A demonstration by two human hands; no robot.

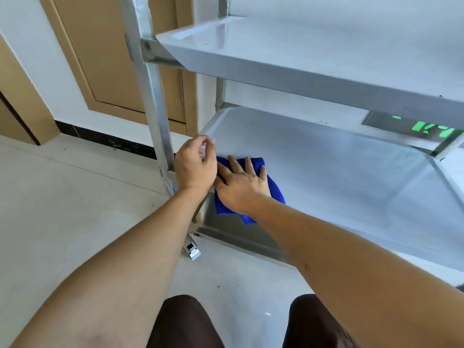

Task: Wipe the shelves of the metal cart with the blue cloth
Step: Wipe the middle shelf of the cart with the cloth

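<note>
The metal cart has a bright lower shelf [339, 177] and an upper shelf [301, 46] above it. A folded blue cloth [275, 190] lies on the near left corner of the lower shelf. My right hand [241, 184] presses flat on the cloth, fingers spread and pointing away from me. My left hand [197, 164] sits just left of it at the shelf's left rim, fingers curled over the raised edge. The cloth's middle is hidden under my right hand.
The cart's left front post [155, 101] rises beside my left hand, with a caster wheel [192, 249] below the corner. A wooden door [113, 51] and dark skirting [105, 140] stand behind. Pale floor [62, 209] spreads to the left. My knees [185, 322] are low in view.
</note>
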